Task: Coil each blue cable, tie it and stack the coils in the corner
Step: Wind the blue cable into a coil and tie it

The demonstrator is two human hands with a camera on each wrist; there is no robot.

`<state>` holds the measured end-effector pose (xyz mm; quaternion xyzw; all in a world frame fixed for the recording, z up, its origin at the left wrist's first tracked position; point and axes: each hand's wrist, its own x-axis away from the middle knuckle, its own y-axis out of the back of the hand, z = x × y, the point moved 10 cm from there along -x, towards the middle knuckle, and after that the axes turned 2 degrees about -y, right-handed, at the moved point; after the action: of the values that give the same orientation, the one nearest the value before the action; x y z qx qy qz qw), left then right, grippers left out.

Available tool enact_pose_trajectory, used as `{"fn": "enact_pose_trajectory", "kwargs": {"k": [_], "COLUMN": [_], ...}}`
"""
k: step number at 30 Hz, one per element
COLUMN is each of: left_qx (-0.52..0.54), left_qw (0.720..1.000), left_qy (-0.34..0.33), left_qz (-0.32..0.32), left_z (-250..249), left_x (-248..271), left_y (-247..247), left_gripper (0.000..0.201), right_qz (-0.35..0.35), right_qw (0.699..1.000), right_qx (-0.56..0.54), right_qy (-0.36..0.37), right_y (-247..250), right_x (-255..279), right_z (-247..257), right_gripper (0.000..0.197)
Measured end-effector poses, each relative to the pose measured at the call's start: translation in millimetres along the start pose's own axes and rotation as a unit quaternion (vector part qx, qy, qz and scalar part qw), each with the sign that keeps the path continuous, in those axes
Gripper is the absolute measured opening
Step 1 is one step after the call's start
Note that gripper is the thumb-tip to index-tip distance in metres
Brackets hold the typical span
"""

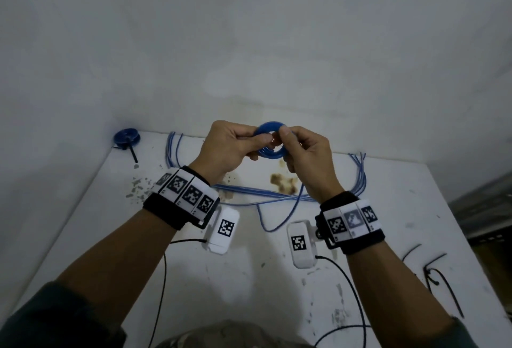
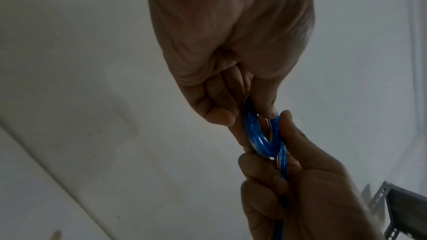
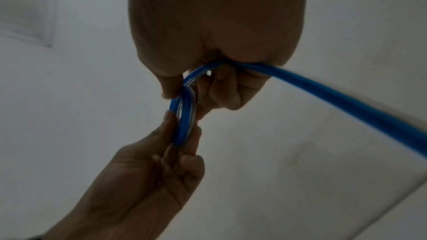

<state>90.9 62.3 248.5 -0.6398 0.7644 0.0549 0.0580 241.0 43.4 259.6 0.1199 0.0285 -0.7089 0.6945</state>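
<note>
A: Above the white table (image 1: 388,209), from the head view, both hands are clamped on a small blue coil (image 1: 270,139): the left hand (image 1: 230,148) pinches its left side and the right hand (image 1: 304,159) its right. I'd judge that keeps the loops from springing apart.

B: And the rest?

A: Loose blue cables (image 1: 277,195) lie on the table below, a finished coil (image 1: 126,138) sits in the far left corner, and black ties (image 1: 437,278) wait near the right edge.

B: The left wrist view?

A: Thumb and fingers (image 2: 219,114) squeeze the glossy, smooth ring (image 2: 261,140), and the other hand (image 2: 300,189) grips its lower part.

B: The right wrist view?

A: A round plastic tail (image 3: 335,98) runs out of the fist; likely held taut to feed the next loop
</note>
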Motion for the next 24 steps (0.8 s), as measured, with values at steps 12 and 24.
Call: {"fn": "enact_pose_trajectory", "kwargs": {"k": [12,24], "left_qx": [-0.089,0.046], "left_qw": [0.991,0.998], "left_qy": [0.026,0.045], "left_qz": [0.093,0.009], "left_z": [6,21], "left_x": [3,12], "left_y": [1,-4], "left_gripper": [0.018,0.016], "right_qz": [0.088,-0.028], "right_qw": [0.957,0.983], "right_qx": [0.252,0.142], "right_qy": [0.117,0.116], "right_y": [-20,-16], "right_x": [-2,-2], "right_z": [8,14], "right_gripper": [0.030,0.038]}}
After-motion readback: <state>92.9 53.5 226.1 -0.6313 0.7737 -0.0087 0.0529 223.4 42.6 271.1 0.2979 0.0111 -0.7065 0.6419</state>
